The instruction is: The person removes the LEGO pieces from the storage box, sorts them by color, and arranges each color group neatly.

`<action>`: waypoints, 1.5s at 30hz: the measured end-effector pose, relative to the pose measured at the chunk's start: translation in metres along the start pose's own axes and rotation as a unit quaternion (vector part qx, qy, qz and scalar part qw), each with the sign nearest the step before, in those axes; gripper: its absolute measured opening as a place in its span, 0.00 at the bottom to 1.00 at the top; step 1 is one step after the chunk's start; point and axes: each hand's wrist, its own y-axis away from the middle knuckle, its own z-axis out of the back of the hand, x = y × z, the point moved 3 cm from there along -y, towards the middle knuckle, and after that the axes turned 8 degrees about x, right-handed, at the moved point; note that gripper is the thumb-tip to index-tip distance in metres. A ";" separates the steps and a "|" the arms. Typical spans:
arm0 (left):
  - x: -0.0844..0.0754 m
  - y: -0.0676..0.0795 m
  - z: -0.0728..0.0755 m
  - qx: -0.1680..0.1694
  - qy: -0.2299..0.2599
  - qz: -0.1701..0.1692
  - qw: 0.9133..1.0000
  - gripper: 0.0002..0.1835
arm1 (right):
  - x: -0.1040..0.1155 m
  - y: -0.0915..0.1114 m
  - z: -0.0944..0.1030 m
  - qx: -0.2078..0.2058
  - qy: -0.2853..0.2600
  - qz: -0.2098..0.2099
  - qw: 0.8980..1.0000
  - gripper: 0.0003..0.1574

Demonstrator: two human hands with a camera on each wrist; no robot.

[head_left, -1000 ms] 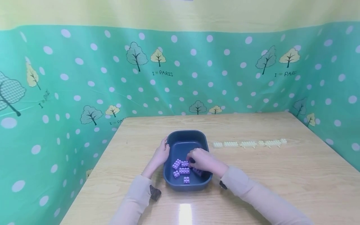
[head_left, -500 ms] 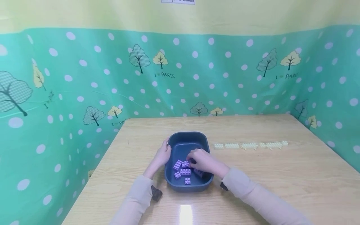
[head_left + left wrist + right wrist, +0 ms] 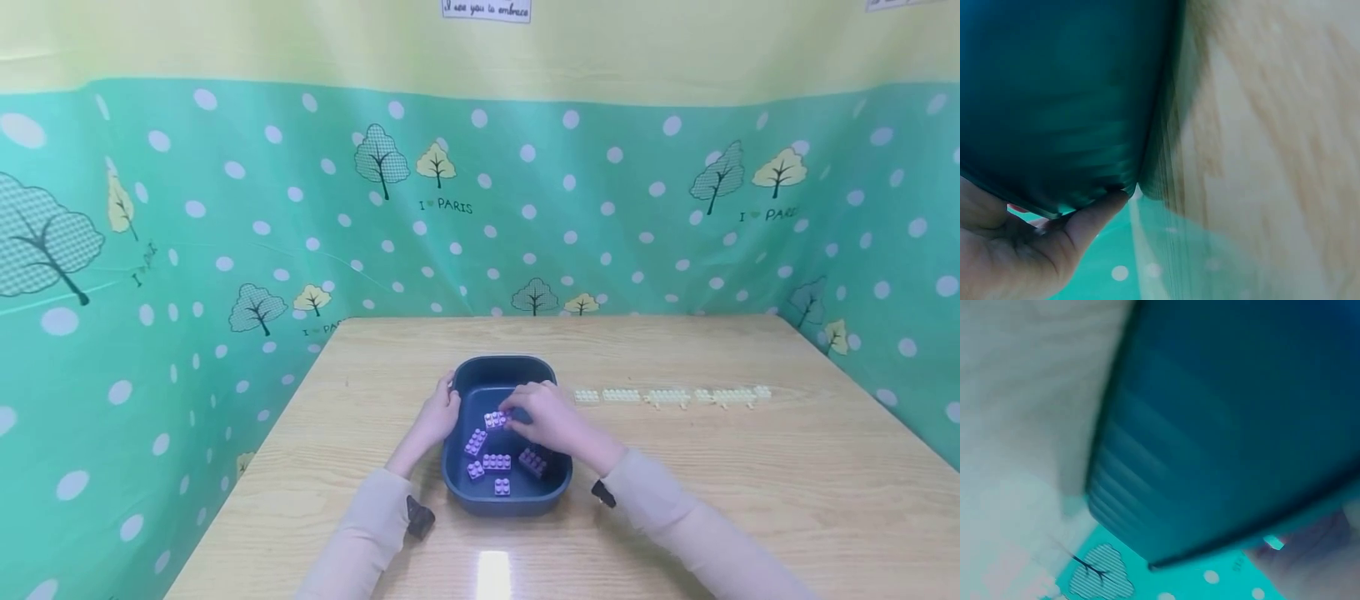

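A dark blue rectangular tub [image 3: 507, 506] stands on the table. My left hand [image 3: 438, 414] holds its left side; in the left wrist view the thumb [image 3: 1094, 219] lies along the outer wall, with the other fingers partly hidden by the rim. Inside the tub, my right hand [image 3: 549, 417] pinches a purple toy building brick [image 3: 495, 420] by its right end, above the other bricks. Several purple bricks lie loose in the near half, among them a long brick [image 3: 497, 462], a small square brick [image 3: 502, 487] and a shaded brick [image 3: 533, 462]. The tub wall [image 3: 1222, 456] mostly hides the right hand in its wrist view.
To the tub's right, a row of pale yellow bricks [image 3: 621, 395] runs toward the right edge of the wooden table [image 3: 675, 500]. Some small pale pieces lie just in front of that row. A green dotted curtain [image 3: 495, 200] hangs behind and along both sides.
My right hand has drawn the pinched purple brick up and away from the cluster, toward the tub's far side, uncovering the shaded brick. My left hand keeps its hold on the tub.
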 end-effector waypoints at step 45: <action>0.000 -0.001 -0.002 0.001 -0.014 -0.007 1.000 0.26 | -0.105 0.057 0.049 0.014 -0.070 -0.115 0.991 0.10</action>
